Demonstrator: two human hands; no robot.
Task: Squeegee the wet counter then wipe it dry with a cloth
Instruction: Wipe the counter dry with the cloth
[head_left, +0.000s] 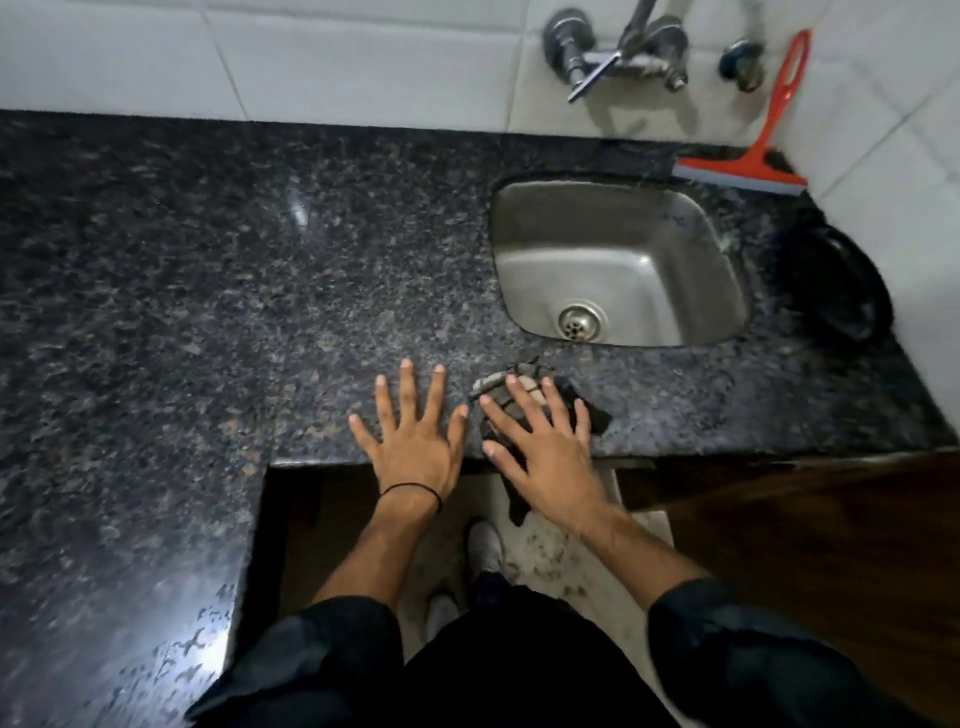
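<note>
The dark speckled granite counter (218, 270) runs along a white tiled wall. A red squeegee (759, 150) with a grey blade leans against the wall at the back right, behind the sink, far from both hands. A dark cloth (522, 382) lies at the counter's front edge, one end hanging over it. My right hand (540, 447) lies flat on the cloth with fingers spread. My left hand (413, 436) rests flat on the bare counter just left of it, fingers spread, holding nothing.
A steel sink (618, 218) with a drain sits in the counter at right, with taps (618, 52) on the wall above. A black round object (836, 280) stands right of the sink. The counter steps forward at left. A wooden surface (810, 545) is at lower right.
</note>
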